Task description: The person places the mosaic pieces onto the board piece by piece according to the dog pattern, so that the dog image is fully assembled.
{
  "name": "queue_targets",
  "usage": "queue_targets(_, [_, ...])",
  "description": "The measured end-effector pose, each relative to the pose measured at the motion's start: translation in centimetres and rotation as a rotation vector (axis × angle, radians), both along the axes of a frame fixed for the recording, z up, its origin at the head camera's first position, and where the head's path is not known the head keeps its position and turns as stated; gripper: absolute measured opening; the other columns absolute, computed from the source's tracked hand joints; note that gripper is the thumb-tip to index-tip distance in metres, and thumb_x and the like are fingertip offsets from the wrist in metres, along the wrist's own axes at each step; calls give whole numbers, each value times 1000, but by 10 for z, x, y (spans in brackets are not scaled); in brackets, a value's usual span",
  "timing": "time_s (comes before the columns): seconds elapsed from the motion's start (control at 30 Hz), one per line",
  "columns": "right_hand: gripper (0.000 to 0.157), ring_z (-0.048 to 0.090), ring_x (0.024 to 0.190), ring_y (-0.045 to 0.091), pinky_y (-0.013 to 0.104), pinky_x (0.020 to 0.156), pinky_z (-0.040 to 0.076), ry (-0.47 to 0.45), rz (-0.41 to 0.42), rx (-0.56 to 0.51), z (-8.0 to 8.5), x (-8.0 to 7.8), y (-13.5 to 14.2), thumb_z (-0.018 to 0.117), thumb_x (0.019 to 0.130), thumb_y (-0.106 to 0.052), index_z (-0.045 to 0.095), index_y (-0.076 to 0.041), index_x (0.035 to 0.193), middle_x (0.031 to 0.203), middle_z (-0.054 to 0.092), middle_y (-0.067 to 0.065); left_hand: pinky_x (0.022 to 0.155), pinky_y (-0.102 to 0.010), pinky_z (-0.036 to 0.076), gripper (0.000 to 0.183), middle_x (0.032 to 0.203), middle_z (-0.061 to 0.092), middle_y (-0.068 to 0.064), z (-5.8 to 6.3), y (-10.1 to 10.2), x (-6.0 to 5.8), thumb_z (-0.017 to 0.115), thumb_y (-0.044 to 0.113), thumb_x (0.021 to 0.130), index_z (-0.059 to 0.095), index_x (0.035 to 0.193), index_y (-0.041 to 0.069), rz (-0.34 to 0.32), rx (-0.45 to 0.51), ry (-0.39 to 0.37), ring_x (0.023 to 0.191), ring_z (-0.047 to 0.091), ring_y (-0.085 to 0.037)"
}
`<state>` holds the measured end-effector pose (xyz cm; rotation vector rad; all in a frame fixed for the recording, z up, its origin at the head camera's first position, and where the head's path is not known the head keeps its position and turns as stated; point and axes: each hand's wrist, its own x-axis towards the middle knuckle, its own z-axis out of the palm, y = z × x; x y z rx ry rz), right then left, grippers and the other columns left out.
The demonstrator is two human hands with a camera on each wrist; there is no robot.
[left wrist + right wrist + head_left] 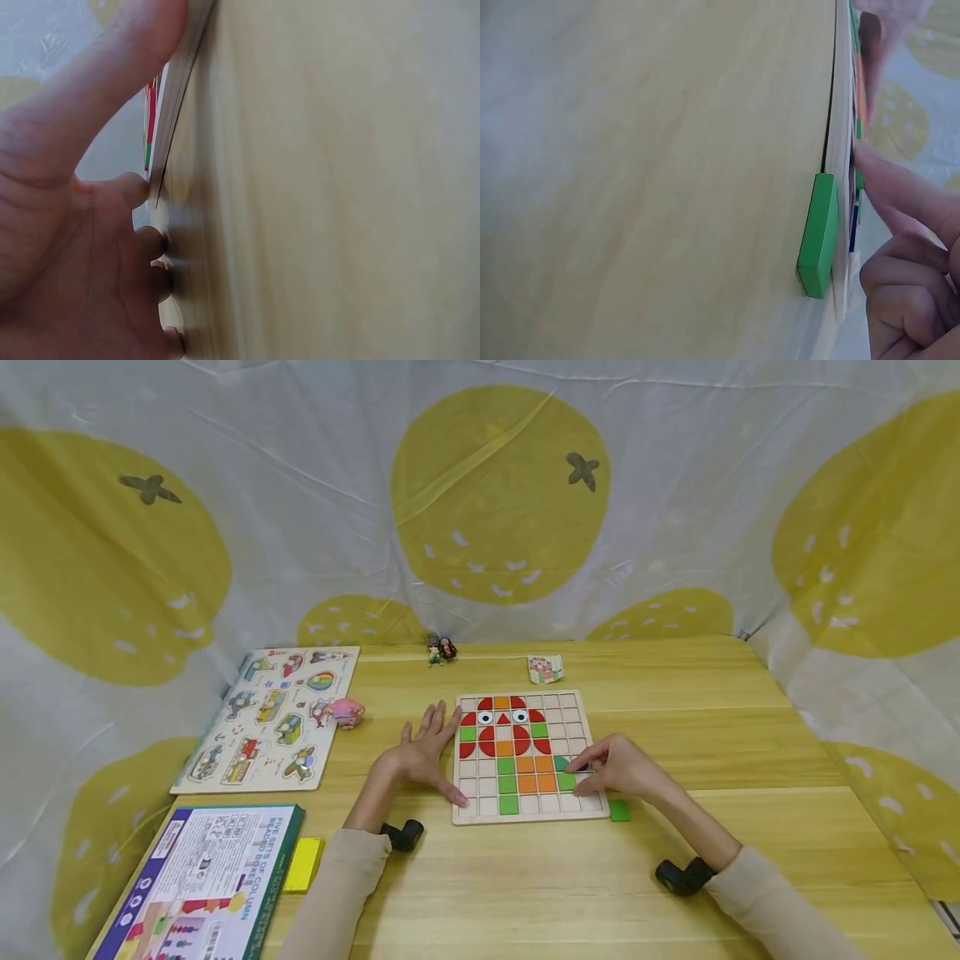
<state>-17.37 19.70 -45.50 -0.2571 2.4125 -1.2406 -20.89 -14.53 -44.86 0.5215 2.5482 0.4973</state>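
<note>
A square wooden grid board lies on the table, partly filled with red, orange and green tiles that form a figure with two round eyes. My left hand spreads its fingers along the board's left side, the thumb on its lower left corner. At the board's right part, my right hand has thumb and index finger at a green tile in the grid, seemingly pinching it; its other fingers are curled in the right wrist view. A loose green tile lies against the board's near right edge.
A small pattern card and little figurines are at the back. On the left lie a picture puzzle board, a pink toy, a boxed set and a yellow block. A patterned cloth hangs around the table.
</note>
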Motion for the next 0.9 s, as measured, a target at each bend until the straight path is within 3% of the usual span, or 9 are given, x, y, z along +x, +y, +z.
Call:
queue_targets(0.23, [29,29,52,9,19,47,22,0,70,-8,1,-3,4,87,69,-18,79,-13,96,56,36,-6,115,-67,-6,145,160,-22,-15,-1,0,-1,87,59,55,-8,156,19,-3,-4,2,149,-20,-35])
queue_targets(0.4, [38,29,54,8,20,50,25,-4,65,-25,10,2,31,85,73,-25,75,-14,107,57,29,-4,115,-67,-7,145,160,-22,-15,-2,-1,-1,86,60,54,-9,156,20,4,-8,-1,149,-20,-34])
queue_targets(0.63, [50,28,52,8,21,50,27,-142,87,-46,8,19,65,87,67,-16,68,0,110,58,31,-2,115,-67,-7,145,161,-22,-14,-2,-1,-1,86,60,54,-9,156,20,5,-11,-1,149,-20,-34])
queue_targets(0.9, [35,33,51,7,17,48,28,-134,86,-27,-2,24,67,87,68,-17,72,-4,97,58,39,-3,114,-68,-7,145,160,-22,-16,-2,-1,-1,87,59,55,-8,156,19,1,4,-4,149,-19,-35])
